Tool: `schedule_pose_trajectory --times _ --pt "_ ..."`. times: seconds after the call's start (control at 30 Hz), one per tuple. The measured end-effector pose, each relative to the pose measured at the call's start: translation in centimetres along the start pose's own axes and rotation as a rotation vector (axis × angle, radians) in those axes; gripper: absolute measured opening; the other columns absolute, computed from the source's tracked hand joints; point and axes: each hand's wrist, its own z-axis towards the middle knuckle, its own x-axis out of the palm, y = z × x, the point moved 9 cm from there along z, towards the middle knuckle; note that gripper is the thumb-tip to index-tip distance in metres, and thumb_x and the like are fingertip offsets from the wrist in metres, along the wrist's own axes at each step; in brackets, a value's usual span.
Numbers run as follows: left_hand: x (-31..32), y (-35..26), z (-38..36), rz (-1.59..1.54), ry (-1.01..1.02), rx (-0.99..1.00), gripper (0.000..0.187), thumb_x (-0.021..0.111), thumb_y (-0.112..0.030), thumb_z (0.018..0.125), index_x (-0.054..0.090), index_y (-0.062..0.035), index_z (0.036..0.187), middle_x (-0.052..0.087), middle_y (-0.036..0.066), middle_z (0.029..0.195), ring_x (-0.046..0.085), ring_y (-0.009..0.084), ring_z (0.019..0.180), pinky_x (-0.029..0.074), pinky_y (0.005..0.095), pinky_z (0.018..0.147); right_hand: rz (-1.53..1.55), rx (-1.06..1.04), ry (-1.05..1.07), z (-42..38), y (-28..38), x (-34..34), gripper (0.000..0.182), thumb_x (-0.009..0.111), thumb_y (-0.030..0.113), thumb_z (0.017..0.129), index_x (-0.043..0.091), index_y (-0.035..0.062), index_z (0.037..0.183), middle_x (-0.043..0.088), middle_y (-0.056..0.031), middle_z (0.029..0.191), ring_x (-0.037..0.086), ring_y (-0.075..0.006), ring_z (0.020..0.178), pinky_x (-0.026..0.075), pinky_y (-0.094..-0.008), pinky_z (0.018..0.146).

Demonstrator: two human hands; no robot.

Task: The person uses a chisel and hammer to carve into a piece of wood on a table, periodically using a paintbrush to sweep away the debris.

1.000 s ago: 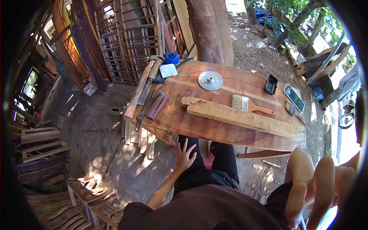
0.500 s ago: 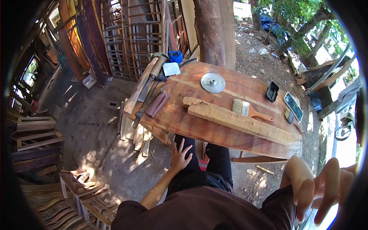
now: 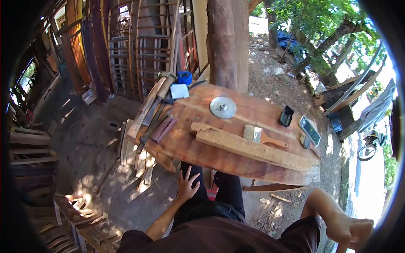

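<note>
My left hand rests on my left thigh with its fingers spread, holding nothing. My right hand is raised at the lower right, away from the wooden table. Its fingers are loosely bent and apart, partly cut off by the view's dark edge, and I see nothing in them. On the table before me lie a long, rough wooden beam, a paintbrush with an orange handle, a round metal disc, a phone and a small black case.
At the table's left end are a brown roll of sandpaper, a blue object and a white square. A tree trunk stands behind. Wooden frames and chair-like pieces are stacked left.
The view has shifted, so the table sits further left and lower. My right hand has dropped and turned, its fingers curling more. My left hand stays on the thigh.
</note>
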Motion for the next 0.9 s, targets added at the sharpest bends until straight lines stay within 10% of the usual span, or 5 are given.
schedule_pose_trajectory --times 0.33,0.47,0.57,0.7,0.9 --pt "-0.6 -0.2 -0.2 -0.037 -0.034 0.022 0.039 0.062 -0.029 0.084 0.062 -0.0196 0.122 0.03 0.014 0.151 0.026 0.0532 0.132 0.024 0.0576 0.109 -0.06 -0.57 0.763 -4.0 8.3 7.1 0.024 0.045 0.011 0.094 0.064 -0.0028 0.092 0.064 -0.0133 0.09 0.057 -0.0258 0.085 0.046 -0.0381 0.076" --pt "0.4 -0.1 -0.5 -0.115 0.016 0.098 0.037 0.06 -0.026 0.085 0.063 -0.0119 0.119 0.029 0.02 0.15 0.023 0.0525 0.134 0.021 0.0595 0.109 0.117 -0.248 0.551 -6.2 6.6 5.0 0.044 0.041 0.015 0.1 0.061 -0.0224 0.09 0.065 -0.0276 0.087 0.063 -0.039 0.078 0.048 -0.0572 0.073" --pt "-0.2 -0.1 -0.3 -0.099 0.026 0.074 0.036 0.059 -0.026 0.086 0.063 -0.0098 0.118 0.029 0.021 0.15 0.023 0.052 0.135 0.021 0.0603 0.109 -0.145 0.024 0.232 -6.4 -2.2 -0.8 0.035 0.063 0.029 0.092 0.067 -0.0052 0.087 0.067 -0.016 0.089 0.064 -0.029 0.077 0.047 -0.0444 0.076" --pt "0.4 0.1 -0.2 -0.076 0.037 0.077 0.035 0.058 -0.028 0.087 0.063 -0.0107 0.118 0.028 0.021 0.151 0.023 0.0524 0.134 0.021 0.0609 0.109 -1.881 0.674 0.196 -14.9 -15.3 -9.5 0.057 0.065 0.032 0.086 0.05 0.001 0.131 0.05 -0.0146 0.135 0.046 -0.031 0.126 0.036 -0.0474 0.101" --pt "-0.1 0.0 -0.1 -0.069 0.031 0.039 0.034 0.059 -0.028 0.087 0.064 -0.0138 0.117 0.029 0.019 0.15 0.024 0.052 0.134 0.022 0.0614 0.108 -1.585 0.705 0.133 -19.6 -25.0 -11.6 0.06 0.064 0.032 0.085 0.045 0.0027 0.134 0.048 -0.0143 0.133 0.043 -0.0275 0.129 0.036 -0.0461 0.101"
